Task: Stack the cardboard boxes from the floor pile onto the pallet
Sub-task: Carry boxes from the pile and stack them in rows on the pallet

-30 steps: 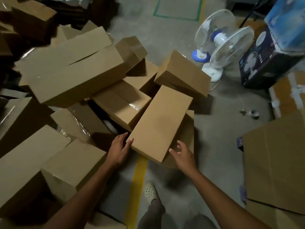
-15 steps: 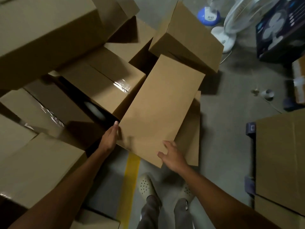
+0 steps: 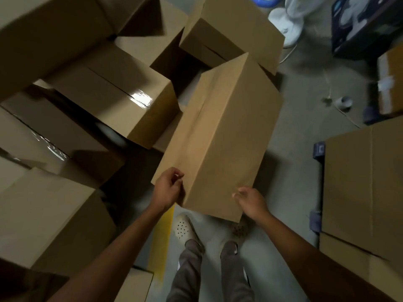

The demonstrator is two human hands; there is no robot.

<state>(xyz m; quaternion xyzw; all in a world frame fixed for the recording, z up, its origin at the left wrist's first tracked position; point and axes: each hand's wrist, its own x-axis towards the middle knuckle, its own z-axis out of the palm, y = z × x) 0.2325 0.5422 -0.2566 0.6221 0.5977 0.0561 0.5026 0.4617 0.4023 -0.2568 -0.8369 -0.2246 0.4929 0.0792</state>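
A long box [image 3: 220, 136] is held up off the floor [image 3: 305, 101].
The box is tipped, with its near end over the shoes [image 3: 185, 227], and the pile of boxes [image 3: 104, 97] is just beside it on the left. The left hand [image 3: 169, 188] has its fingers curled round the near left corner. The right hand [image 3: 250, 201] holds the near right corner with bent fingers.

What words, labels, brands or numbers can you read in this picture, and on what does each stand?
No text can be read.
Dark carton: printing there, too blurred to read.
Pallet corner: a small pale mark, too small to read.
Held box: plain, no print seen.
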